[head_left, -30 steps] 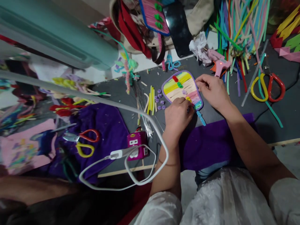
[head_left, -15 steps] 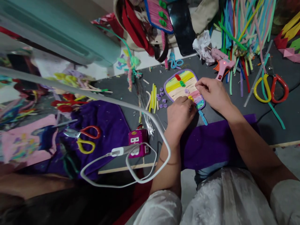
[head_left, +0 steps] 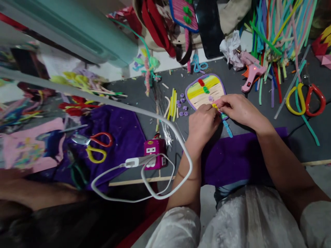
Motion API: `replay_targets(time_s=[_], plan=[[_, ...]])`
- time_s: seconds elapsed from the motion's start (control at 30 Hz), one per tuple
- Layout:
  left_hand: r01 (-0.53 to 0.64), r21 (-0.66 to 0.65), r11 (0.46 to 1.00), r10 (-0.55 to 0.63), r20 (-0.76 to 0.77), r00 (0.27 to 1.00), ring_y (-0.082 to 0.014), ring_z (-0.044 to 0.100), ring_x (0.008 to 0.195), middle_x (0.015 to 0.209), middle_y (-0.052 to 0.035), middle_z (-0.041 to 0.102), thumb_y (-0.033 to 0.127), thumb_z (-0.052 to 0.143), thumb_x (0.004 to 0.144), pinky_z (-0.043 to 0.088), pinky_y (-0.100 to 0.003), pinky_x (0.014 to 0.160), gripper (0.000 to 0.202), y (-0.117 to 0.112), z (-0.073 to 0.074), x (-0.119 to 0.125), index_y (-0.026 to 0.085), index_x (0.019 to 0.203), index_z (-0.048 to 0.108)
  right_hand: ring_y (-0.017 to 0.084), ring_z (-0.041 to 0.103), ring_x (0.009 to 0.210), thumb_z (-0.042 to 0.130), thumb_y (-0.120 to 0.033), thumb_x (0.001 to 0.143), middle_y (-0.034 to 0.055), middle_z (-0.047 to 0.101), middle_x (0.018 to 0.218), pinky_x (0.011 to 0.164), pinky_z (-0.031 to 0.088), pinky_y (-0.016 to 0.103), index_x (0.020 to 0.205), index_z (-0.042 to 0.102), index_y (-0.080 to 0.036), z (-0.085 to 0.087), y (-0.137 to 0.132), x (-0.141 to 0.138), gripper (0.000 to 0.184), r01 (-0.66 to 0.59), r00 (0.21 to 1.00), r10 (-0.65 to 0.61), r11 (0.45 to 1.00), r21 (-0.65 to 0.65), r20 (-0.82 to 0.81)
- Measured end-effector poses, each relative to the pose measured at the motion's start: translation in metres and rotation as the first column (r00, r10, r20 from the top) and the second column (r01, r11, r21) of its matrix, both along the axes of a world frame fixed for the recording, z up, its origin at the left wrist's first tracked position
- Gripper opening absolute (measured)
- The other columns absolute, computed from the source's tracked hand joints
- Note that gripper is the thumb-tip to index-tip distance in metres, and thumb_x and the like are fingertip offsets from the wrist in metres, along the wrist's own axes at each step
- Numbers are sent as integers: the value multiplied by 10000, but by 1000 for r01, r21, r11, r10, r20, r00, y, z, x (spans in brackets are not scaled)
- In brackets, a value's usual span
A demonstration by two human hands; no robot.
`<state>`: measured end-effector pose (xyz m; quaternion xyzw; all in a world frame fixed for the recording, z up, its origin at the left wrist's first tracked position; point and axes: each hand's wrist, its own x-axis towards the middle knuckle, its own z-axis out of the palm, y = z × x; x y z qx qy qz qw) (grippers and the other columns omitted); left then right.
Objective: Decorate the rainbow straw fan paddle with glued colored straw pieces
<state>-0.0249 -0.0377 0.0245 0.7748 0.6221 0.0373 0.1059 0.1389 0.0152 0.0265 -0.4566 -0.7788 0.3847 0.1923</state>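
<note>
A rounded panel of pipe cleaners point(head_left: 209, 88) lies tilted on the dark table, with a purple rim and yellow, cream and pink rows. Down its middle run a small red coil point(head_left: 201, 82), a green one point(head_left: 206, 90) and a pale purple one point(head_left: 211, 99). My left hand point(head_left: 204, 120) is closed over the panel's lower edge, its fingertips at a small yellow coil point(head_left: 214, 105). Close beside them, my right hand point(head_left: 239, 108) is pinched over the lower right part; whatever its fingertips hold is hidden. A fuzzy blue stem point(head_left: 228, 128) sticks out below.
Purple coils point(head_left: 184, 107) and yellow pipe-cleaner lengths point(head_left: 172, 105) lie left of the panel. A pink glue gun point(head_left: 252, 70) with its light on and scissors point(head_left: 305, 100) are at right. A white cable point(head_left: 190, 165) loops by the magenta power socket point(head_left: 154, 151).
My right hand has moved down and left along the panel, bringing its fingertips next to my left hand's. The whole view has shifted slightly; my left hand keeps its place at the yellow coil.
</note>
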Motion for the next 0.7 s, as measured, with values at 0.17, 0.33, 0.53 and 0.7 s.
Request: replay_targets(time_s=[0.17, 0.33, 0.53, 0.7], plan=[[-16, -8, 1000, 16, 40, 999, -255, 607, 966, 977, -113, 700, 229, 560, 937, 469, -340, 730, 161, 0, -1, 0, 195, 941, 717, 190, 620, 777, 590, -109, 886, 47, 736, 841, 705, 399, 304, 826, 709, -205, 1, 0, -1, 164, 2, 1000, -2, 1000, 7, 15], [-22, -19, 1000, 23, 45, 999, -269, 618, 994, 983, -125, 699, 218, 561, 941, 485, -352, 748, 167, 1, 0, 1, 183, 953, 724, 208, 652, 822, 599, -89, 867, 64, 753, 896, 738, 431, 319, 858, 729, -207, 0, 0, -3, 175, 43, 998, -44, 999, 14, 38], [-23, -15, 1000, 24, 24, 999, -269, 632, 1011, 1011, -134, 704, 215, 539, 963, 502, -353, 765, 200, 2, 1, 3, 173, 969, 735, 218, 659, 867, 583, -86, 878, 76, 768, 978, 769, 444, 333, 907, 740, -210, -3, 1, -3, 202, 27, 998, -29, 999, 39, 60], [-7, -14, 1000, 7, 26, 1000, -272, 636, 1018, 1036, -142, 706, 215, 552, 964, 512, -362, 781, 207, 2, 0, 3, 158, 1033, 738, 201, 631, 790, 595, -94, 871, 59, 752, 890, 714, 406, 307, 866, 727, -207, -2, -1, -2, 174, 6, 997, -10, 999, 45, 81]])
